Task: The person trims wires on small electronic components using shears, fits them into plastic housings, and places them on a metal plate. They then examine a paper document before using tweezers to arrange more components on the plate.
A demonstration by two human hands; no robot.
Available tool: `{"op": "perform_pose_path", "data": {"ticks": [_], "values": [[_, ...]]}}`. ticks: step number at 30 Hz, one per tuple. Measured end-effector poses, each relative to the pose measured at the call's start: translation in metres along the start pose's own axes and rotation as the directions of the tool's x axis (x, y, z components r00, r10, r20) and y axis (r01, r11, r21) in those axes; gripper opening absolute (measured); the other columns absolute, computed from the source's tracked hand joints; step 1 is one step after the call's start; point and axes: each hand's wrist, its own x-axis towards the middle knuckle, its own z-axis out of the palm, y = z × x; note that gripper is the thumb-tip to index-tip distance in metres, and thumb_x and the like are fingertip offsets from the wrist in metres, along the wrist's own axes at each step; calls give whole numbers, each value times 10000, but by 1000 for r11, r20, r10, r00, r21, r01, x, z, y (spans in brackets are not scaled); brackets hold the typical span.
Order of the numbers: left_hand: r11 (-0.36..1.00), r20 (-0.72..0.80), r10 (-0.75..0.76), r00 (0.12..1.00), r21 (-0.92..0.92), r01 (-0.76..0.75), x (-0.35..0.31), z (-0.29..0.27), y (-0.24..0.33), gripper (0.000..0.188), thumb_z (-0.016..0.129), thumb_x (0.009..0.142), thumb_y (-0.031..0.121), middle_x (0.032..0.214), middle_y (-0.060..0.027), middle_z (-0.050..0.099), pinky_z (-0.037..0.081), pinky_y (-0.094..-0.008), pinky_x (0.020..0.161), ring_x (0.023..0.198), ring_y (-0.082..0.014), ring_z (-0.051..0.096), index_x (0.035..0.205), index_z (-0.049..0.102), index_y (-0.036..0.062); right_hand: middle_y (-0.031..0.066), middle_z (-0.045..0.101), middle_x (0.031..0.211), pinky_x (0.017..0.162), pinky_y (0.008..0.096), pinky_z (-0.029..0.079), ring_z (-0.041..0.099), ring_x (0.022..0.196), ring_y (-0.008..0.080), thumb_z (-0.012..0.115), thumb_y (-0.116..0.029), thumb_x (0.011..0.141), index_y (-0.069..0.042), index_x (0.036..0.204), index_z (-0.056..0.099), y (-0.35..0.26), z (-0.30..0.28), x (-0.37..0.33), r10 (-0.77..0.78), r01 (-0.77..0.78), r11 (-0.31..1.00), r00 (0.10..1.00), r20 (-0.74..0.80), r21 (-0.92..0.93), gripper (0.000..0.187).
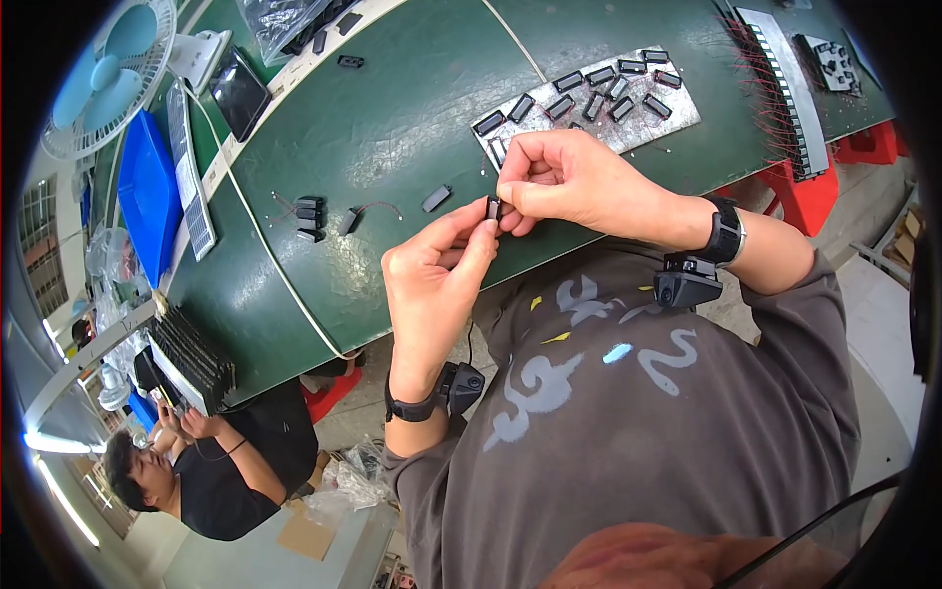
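Between my two hands, just above the green table near its front edge, is a small black box-shaped part (494, 207). My left hand (427, 270) pinches it between thumb and index finger. Fingertips of my right hand (574, 182) close on its right side, partly hiding it; whether they also hold a wire cannot be seen. Just beyond my right hand lies a silvery plate (684, 116) bearing several similar black parts with thin wires. To the left of my hands, a loose black part (437, 198) rests on the table, with another wired part (349, 221) farther left.
A small group of black parts (310, 214) sits on the green table (392, 108). A pale cable (280, 260) crosses its left side. At far right stands a long strip (785, 88) with many red wires. A blue tray (147, 201), a fan (106, 74) and a co-worker (231, 481) are left.
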Motion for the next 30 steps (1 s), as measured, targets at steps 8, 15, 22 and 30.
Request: {"op": "perform_pose_path", "data": {"ticks": [8,15,22,30], "values": [[1000,0,-2,1000,31,2,0,0,2,218,688,869,28,892,-105,748,571,-236,714,789,-114,711,1074,705,-46,50,647,875,767,257,564,680,836,123,603,-102,927,10,916,591,-1,0,-1,14,-14,1000,1000,9,12,113],[991,13,19,1000,133,-20,0,-1,6,182,700,858,38,857,-105,751,574,-241,716,793,-125,723,1026,719,-30,48,652,866,761,251,563,680,830,117,607,-92,928,10,915,591,-2,0,-3,34,-34,999,999,24,-3,104],[998,6,23,1000,50,-23,0,-8,6,168,729,849,64,781,-86,727,538,-251,608,635,-102,662,1002,733,-4,53,651,889,763,259,568,682,835,125,610,-111,942,1,934,584,-7,-3,-6,14,-13,1000,998,69,-14,115],[581,-34,481,876,761,-290,17,-32,-10,207,779,781,99,894,-52,643,486,-342,664,783,-198,579,978,740,48,67,644,922,785,285,575,687,864,156,596,-194,980,-9,969,571,-17,-8,-13,-91,110,984,987,-132,144,186]]}}
